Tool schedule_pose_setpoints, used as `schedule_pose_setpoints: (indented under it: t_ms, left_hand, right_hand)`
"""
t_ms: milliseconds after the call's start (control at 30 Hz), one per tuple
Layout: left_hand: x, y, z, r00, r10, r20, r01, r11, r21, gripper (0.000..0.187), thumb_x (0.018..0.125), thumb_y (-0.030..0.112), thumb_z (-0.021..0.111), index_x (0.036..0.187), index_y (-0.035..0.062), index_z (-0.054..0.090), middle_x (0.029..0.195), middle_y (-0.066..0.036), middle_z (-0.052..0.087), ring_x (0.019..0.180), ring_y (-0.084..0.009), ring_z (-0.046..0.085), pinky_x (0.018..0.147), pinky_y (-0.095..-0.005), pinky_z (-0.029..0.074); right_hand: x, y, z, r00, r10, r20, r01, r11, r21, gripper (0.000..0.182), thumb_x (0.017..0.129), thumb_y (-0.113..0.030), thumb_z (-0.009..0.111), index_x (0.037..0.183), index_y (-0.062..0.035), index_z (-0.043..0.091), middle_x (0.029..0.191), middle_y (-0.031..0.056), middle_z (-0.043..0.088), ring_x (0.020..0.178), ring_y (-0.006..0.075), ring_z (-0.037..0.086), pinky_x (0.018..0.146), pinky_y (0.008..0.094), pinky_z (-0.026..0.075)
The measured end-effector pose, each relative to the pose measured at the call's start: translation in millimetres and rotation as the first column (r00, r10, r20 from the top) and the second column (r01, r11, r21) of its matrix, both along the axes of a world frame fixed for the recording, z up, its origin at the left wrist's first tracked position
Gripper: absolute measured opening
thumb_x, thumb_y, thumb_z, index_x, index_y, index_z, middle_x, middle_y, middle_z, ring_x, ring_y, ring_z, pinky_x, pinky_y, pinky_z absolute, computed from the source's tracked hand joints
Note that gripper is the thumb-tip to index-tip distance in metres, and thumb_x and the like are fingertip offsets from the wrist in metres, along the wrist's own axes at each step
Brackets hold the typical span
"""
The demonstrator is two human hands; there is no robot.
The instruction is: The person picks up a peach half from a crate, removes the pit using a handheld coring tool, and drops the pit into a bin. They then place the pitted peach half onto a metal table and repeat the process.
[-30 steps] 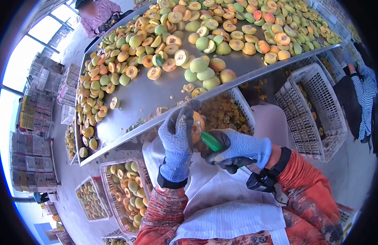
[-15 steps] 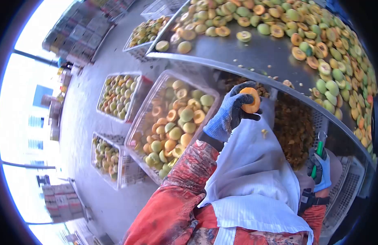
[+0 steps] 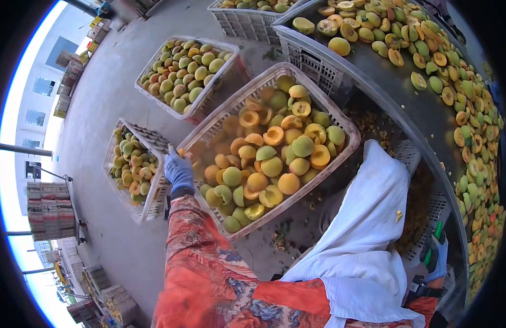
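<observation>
Gloved left hand (image 3: pixel 178 170) at centre left curls its fingers over the near rim of a white crate of halved peaches (image 3: pixel 340 123); whether it holds a fruit I cannot tell. Right hand (image 3: pixel 436 252), lower right, grips a green-handled tool (image 3: pixel 434 238). Risks: the hand could tip the loaded crate, or fruit could fall to the floor (image 3: pixel 111 82).

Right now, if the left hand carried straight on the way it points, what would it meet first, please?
Probably the rim of the crate of halved fruit: the left hand already sits at that near edge, fingers pointing up along it. Depth is unclear.
</observation>
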State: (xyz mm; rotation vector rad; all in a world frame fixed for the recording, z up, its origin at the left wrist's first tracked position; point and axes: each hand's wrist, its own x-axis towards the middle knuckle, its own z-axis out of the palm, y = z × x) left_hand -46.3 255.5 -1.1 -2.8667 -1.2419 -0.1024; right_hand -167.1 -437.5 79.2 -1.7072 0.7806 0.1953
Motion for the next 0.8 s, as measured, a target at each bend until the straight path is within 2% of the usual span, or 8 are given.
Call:
schedule_pose_setpoints:
  t_ms: [133, 267, 400, 500, 567, 633, 733, 800]
  left_hand:
    - [0, 18, -41, 0.925, -0.162, -0.343, 0.207, 0.973, 0.099, 0.058, 0.076, 0.025, 0.061, 0.13, 0.0117, 0.042, 0.119, -0.018, 0.052, 0.108, -0.0289, 0.052, 0.092, -0.0416, 0.039]
    - [-33, 30, -74, 0.934, -0.261, -0.244, 0.273, 0.962, 0.018, 0.062, 0.078, 0.022, 0.059, 0.136, 0.0152, 0.037, 0.129, -0.011, 0.047, 0.114, -0.0242, 0.049, 0.098, -0.0412, 0.033]
    - [-8, 41, -81, 0.972, -0.166, -0.169, 0.188, 0.974, 0.125, 0.026, 0.082, 0.027, 0.054, 0.103, 0.0116, 0.059, 0.1, -0.014, 0.06, 0.093, -0.0298, 0.058, 0.08, -0.0419, 0.042]
    - [14, 68, -116, 0.948, -0.237, -0.214, 0.27, 0.952, 0.142, 0.027, 0.083, 0.027, 0.052, 0.096, 0.0062, 0.062, 0.09, -0.017, 0.063, 0.085, -0.0331, 0.061, 0.072, -0.0425, 0.047]
    - [34, 43, -80, 0.899, -0.225, -0.376, 0.226, 0.973, -0.041, 0.033, 0.076, 0.033, 0.059, 0.091, 0.0041, 0.065, 0.09, -0.019, 0.065, 0.087, -0.0343, 0.062, 0.074, -0.0422, 0.048]
    - [46, 10, -60, 0.916, -0.238, -0.323, 0.222, 0.971, -0.085, 0.031, 0.077, 0.028, 0.059, 0.094, 0.0031, 0.064, 0.09, -0.018, 0.065, 0.087, -0.0337, 0.062, 0.074, -0.0412, 0.048]
    - [70, -83, -25, 0.864, -0.483, 0.14, 0.503, 0.818, -0.278, 0.029, 0.08, 0.018, 0.058, 0.103, 0.0017, 0.061, 0.094, -0.015, 0.065, 0.089, -0.0299, 0.062, 0.076, -0.0369, 0.048]
    - [101, -165, -22, 0.619, -0.519, 0.589, 0.777, 0.516, -0.361, 0.029, 0.081, 0.005, 0.057, 0.109, -0.0008, 0.059, 0.103, -0.011, 0.063, 0.091, -0.0211, 0.061, 0.079, -0.0317, 0.048]
  right_hand:
    - [1, 21, 15, 0.998, -0.018, -0.064, 0.016, 0.999, -0.033, 0.021, 0.082, -0.017, 0.056, 0.1, -0.0078, 0.049, 0.056, 0.0, 0.047, 0.036, 0.0112, 0.043, 0.031, 0.0233, 0.036]
    - [7, 23, 21, 0.995, -0.015, -0.097, 0.01, 0.999, -0.053, 0.026, 0.081, -0.018, 0.059, 0.101, -0.0072, 0.048, 0.057, 0.0005, 0.047, 0.037, 0.011, 0.044, 0.032, 0.0236, 0.037]
    - [12, 30, 27, 0.995, -0.042, -0.088, 0.039, 0.999, -0.036, 0.022, 0.078, -0.014, 0.061, 0.093, -0.0042, 0.048, 0.057, 0.0025, 0.048, 0.037, 0.0131, 0.046, 0.032, 0.0256, 0.039]
    - [15, 38, 48, 0.989, -0.072, -0.13, 0.082, 0.994, 0.07, 0.026, 0.076, -0.011, 0.066, 0.099, -0.0033, 0.055, 0.071, 0.005, 0.058, 0.047, 0.0124, 0.053, 0.041, 0.0259, 0.045]
    - [6, 30, 39, 0.996, -0.08, -0.029, 0.083, 0.986, 0.145, 0.026, 0.077, -0.009, 0.065, 0.099, -0.0016, 0.054, 0.075, 0.0055, 0.059, 0.049, 0.0137, 0.054, 0.04, 0.0272, 0.045]
    - [2, 28, 45, 0.99, -0.139, -0.036, 0.142, 0.987, 0.081, 0.028, 0.075, -0.008, 0.067, 0.1, -0.002, 0.055, 0.079, 0.0057, 0.061, 0.057, 0.0127, 0.057, 0.047, 0.0263, 0.047]
    - [-4, 19, 23, 0.97, -0.106, 0.22, 0.159, 0.958, -0.239, 0.029, 0.076, -0.009, 0.068, 0.1, -0.0033, 0.054, 0.08, 0.0052, 0.061, 0.068, 0.0136, 0.059, 0.059, 0.0265, 0.049]
    - [-13, -2, 0, 0.987, 0.112, 0.114, -0.028, 0.823, -0.568, 0.031, 0.075, -0.016, 0.069, 0.097, -0.0031, 0.051, 0.078, 0.0126, 0.061, 0.068, 0.0262, 0.061, 0.063, 0.0338, 0.048]
